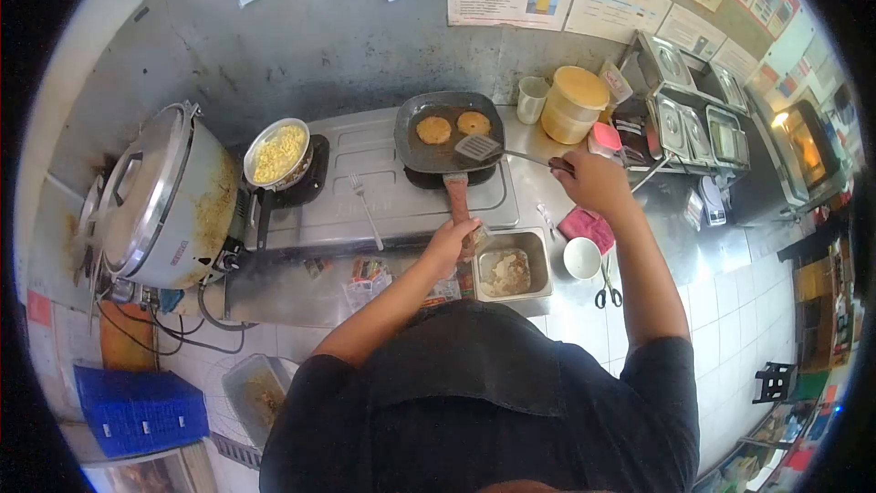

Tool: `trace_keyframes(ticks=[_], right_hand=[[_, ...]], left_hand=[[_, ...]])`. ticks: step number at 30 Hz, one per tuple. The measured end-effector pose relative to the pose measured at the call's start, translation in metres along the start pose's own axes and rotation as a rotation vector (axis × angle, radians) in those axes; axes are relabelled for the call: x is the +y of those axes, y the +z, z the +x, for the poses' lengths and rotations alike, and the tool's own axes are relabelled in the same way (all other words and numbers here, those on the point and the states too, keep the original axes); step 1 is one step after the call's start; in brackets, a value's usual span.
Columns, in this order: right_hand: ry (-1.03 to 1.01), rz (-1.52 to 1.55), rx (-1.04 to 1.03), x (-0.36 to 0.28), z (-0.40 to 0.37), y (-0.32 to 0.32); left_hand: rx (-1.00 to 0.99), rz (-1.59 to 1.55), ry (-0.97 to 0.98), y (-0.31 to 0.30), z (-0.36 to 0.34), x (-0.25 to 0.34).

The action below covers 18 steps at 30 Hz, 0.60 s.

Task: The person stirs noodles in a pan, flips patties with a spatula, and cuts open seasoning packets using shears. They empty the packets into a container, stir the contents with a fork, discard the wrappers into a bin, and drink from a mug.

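My left hand (447,248) is closed around the end of the wooden-looking handle of a square dark frying pan (422,161). Two round golden-brown patties lie in the pan, a left patty (433,131) and a right patty (473,122). In my right hand (589,183) is a slotted spatula (479,148), gripped by its dark handle. Its metal blade reaches over the pan's right front corner, just below the right patty. Under my left forearm and hand, a metal tray (545,285) holds pale crumbs.
Left on the stove (342,151) stands a saucepan (260,181) of yellow food, with a fork (367,212) nearby. A big rice cooker (187,210) flanks it. At right are a yellow-lidded tub (568,119), red cloth (587,229), white bowl (581,258) and scissors (607,292).
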State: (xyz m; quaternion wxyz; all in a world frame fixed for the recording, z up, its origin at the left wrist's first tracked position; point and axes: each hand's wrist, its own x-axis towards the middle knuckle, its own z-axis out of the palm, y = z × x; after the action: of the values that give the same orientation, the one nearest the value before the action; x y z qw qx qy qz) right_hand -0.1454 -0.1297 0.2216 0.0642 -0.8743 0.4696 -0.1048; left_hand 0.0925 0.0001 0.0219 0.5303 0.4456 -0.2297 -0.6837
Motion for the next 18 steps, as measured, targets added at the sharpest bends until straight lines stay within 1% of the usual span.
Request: trace_keyframes(ticks=[2, 3, 4, 6, 7, 8, 9, 10, 11, 12, 14, 15, 17, 18], right_hand=[[0.055, -0.1, -0.113, -0.008, 0.012, 0.0], [0.056, -0.132, -0.094, -0.008, 0.018, 0.006], [0.066, -0.165, -0.073, -0.006, 0.027, 0.016], [0.045, -0.208, -0.078, 0.011, 0.052, 0.052], [0.036, -0.265, -0.108, 0.003, 0.054, 0.052], [-0.045, -0.223, -0.056, 0.005, 0.058, 0.061], [-0.001, -0.222, -0.001, -0.002, 0.054, 0.061], [0.022, -0.164, -0.038, -0.007, 0.054, 0.057], [0.057, -0.13, -0.153, -0.016, 0.045, 0.034], [0.061, -0.129, -0.038, -0.015, 0.056, 0.055], [0.019, -0.046, 0.0, -0.014, 0.062, 0.067], [0.014, -0.041, 0.005, -0.017, 0.062, 0.063], [0.09, 0.01, -0.109, -0.019, 0.06, 0.056], [0.089, 0.006, -0.105, -0.018, 0.061, 0.055]], left_hand=[[-0.006, 0.016, -0.001, -0.001, -0.001, 0.002], [-0.007, 0.026, 0.001, 0.0, 0.0, 0.003], [0.044, 0.089, -0.019, 0.006, -0.006, 0.01], [0.038, 0.171, -0.024, -0.003, -0.004, 0.008], [0.138, 0.125, 0.016, 0.004, -0.003, 0.004], [0.193, 0.184, 0.044, 0.019, -0.013, 0.012], [0.066, 0.279, -0.014, 0.003, -0.006, 0.011], [0.039, 0.214, -0.066, 0.009, -0.008, 0.014], [0.144, 0.328, -0.06, 0.045, -0.031, 0.031], [0.108, 0.303, -0.042, 0.032, -0.024, 0.023], [0.098, 0.28, -0.014, 0.002, -0.009, 0.013], [0.083, 0.246, -0.015, -0.003, -0.007, 0.012], [0.063, 0.204, -0.014, -0.01, -0.002, 0.006], [0.079, 0.226, -0.016, -0.006, -0.005, 0.01]])
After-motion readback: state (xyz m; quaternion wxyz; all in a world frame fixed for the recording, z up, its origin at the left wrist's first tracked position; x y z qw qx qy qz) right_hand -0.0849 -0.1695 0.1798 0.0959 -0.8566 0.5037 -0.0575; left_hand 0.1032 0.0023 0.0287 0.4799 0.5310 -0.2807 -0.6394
